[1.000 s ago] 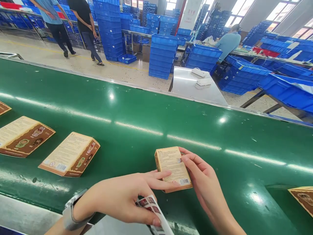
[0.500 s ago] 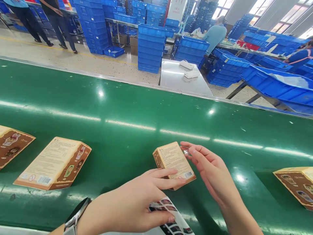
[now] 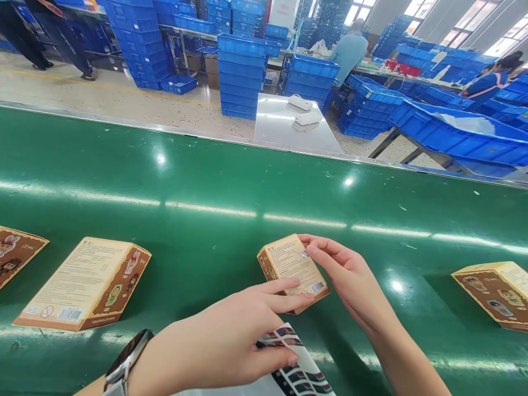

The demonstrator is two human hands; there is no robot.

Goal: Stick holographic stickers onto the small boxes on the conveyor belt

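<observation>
A small tan and brown carton (image 3: 291, 269) stands on the green conveyor belt (image 3: 231, 181) near the front edge. My left hand (image 3: 231, 335) lays its forefinger on the carton's near end, while thumb and lower fingers pinch a sticker sheet (image 3: 295, 368) printed with small dark labels. My right hand (image 3: 350, 275) rests against the carton's right side, its fingertips pressing a small clear sticker (image 3: 304, 254) onto the top face. A watch (image 3: 124, 360) is on my left wrist.
A flat brown carton (image 3: 84, 283) lies on the belt to the left, another (image 3: 14, 258) at the left edge, and a boxed one (image 3: 493, 294) at the right. Beyond the belt are a steel table (image 3: 289, 129), stacked blue crates (image 3: 241, 77) and people working.
The belt's cartons have shifted in view: the left ones drifted left, the right one came further in. My right fingertips moved down onto the carton's top. My left hand stays on the carton.
</observation>
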